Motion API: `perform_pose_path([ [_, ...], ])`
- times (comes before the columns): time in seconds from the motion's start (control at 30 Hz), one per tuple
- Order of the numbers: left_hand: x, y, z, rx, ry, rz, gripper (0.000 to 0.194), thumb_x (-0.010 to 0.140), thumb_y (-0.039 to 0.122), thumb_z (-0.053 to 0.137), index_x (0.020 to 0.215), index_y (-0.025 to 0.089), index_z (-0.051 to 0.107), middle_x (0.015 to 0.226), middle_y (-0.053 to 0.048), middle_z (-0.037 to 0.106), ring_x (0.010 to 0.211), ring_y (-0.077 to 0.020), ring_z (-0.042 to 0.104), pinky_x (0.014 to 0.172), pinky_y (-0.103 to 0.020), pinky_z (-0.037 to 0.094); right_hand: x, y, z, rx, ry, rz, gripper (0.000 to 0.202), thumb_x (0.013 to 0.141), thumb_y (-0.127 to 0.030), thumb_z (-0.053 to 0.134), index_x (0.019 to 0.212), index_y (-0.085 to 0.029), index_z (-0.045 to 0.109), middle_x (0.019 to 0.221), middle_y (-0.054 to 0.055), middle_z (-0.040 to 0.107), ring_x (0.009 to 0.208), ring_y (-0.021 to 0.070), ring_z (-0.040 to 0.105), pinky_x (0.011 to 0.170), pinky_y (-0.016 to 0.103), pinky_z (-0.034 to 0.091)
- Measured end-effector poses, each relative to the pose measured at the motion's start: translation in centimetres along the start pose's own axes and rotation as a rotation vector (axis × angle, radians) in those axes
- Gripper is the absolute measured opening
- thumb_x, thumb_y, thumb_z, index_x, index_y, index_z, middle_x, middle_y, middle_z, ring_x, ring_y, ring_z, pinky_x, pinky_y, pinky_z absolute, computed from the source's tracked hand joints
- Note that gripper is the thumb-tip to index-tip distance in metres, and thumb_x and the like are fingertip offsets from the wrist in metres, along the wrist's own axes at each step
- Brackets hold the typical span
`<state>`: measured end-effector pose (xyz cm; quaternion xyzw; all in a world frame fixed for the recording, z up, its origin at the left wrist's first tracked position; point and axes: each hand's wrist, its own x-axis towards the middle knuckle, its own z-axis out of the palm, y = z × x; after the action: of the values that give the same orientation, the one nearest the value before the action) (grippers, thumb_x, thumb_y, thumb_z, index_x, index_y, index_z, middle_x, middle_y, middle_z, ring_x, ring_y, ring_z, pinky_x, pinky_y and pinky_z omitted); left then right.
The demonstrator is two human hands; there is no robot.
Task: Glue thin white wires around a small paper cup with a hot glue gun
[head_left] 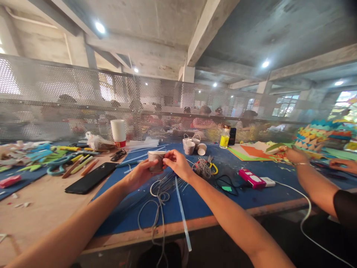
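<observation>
My left hand (pixel 141 172) is wrapped around a small paper cup (pixel 156 159) with a greyish side and a pale rim. At the cup's right side, my right hand (pixel 178 163) is closed in a pinch against it; whatever lies between those fingertips is hidden. Below both hands, grey cord (pixel 158 208) lies in loose loops and hangs over the table's front edge. A translucent glue stick (pixel 182 214) also sticks out past that edge. Several similar small cups (pixel 189 146) stand farther back, one tipped on its side. Near them sit a tangle of grey cord (pixel 203 169) and yellow-handled scissors (pixel 214 168).
A black phone (pixel 90 178), teal-handled scissors (pixel 59 165) and a stack of white cups (pixel 118 131) are on the left. Rightward lie a magenta box (pixel 251 178) with a white cable, a yellow-labelled bottle (pixel 224 137) and coloured paper (pixel 251 152). A co-worker's arm (pixel 309 180) reaches in there.
</observation>
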<state>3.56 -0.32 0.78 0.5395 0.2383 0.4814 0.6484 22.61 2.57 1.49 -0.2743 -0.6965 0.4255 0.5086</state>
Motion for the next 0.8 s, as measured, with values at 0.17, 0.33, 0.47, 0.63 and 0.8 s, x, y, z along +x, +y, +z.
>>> perform_pose_path([
  [0.17, 0.0, 0.1, 0.2, 0.001, 0.081, 0.008, 0.028, 0.088, 0.025, 0.07, 0.114, 0.014, 0.073, 0.111, -0.011, 0.076, 0.1, -0.0223, 0.07, 0.097, -0.036, 0.052, -0.4, -0.5, 0.3, -0.049, -0.03, -0.019, 0.015, 0.085, -0.03, 0.067, 0.094, -0.021, 0.059, 0.082, -0.001, 0.068, 0.072, 0.0154, 0.07, 0.076, 0.03, 0.057],
  [0.33, -0.1, 0.4, 0.4, -0.029, 0.149, 0.005, 0.024, 0.086, 0.022, 0.074, 0.109, 0.016, 0.074, 0.109, -0.01, 0.077, 0.098, -0.0213, 0.071, 0.098, -0.038, 0.052, -0.9, -1.1, 0.6, -0.27, -0.053, -0.147, 0.011, 0.089, -0.029, 0.063, 0.096, -0.021, 0.067, 0.093, 0.002, 0.072, 0.086, 0.0168, 0.069, 0.088, 0.032, 0.054],
  [0.47, -0.1, 0.4, 0.3, -0.04, 0.097, 0.025, 0.022, 0.087, 0.027, 0.073, 0.105, 0.015, 0.076, 0.11, -0.012, 0.077, 0.103, -0.023, 0.07, 0.099, -0.037, 0.052, -1.4, -1.2, 0.8, -0.463, -0.054, -0.308, 0.014, 0.092, -0.025, 0.061, 0.104, -0.022, 0.069, 0.101, 0.005, 0.069, 0.09, 0.0169, 0.067, 0.09, 0.032, 0.052],
  [0.63, 0.1, -0.1, -0.2, 0.037, 0.081, 0.057, 0.026, 0.086, 0.03, 0.075, 0.107, 0.016, 0.077, 0.111, -0.012, 0.077, 0.1, -0.0231, 0.07, 0.094, -0.035, 0.053, -1.7, -1.0, 0.8, -0.693, -0.093, -0.421, 0.023, 0.096, -0.025, 0.057, 0.116, -0.022, 0.068, 0.105, 0.007, 0.068, 0.096, 0.0192, 0.065, 0.094, 0.035, 0.048],
  [0.8, 0.5, -0.5, -0.9, 0.075, 0.127, 0.02, 0.028, 0.083, 0.033, 0.079, 0.105, 0.017, 0.078, 0.112, -0.012, 0.078, 0.102, -0.0239, 0.07, 0.093, -0.034, 0.053, -1.6, -0.9, 0.7, -0.663, -0.129, -0.443, 0.03, 0.093, -0.015, 0.054, 0.119, -0.019, 0.068, 0.107, 0.007, 0.067, 0.1, 0.0182, 0.064, 0.094, 0.033, 0.049],
])
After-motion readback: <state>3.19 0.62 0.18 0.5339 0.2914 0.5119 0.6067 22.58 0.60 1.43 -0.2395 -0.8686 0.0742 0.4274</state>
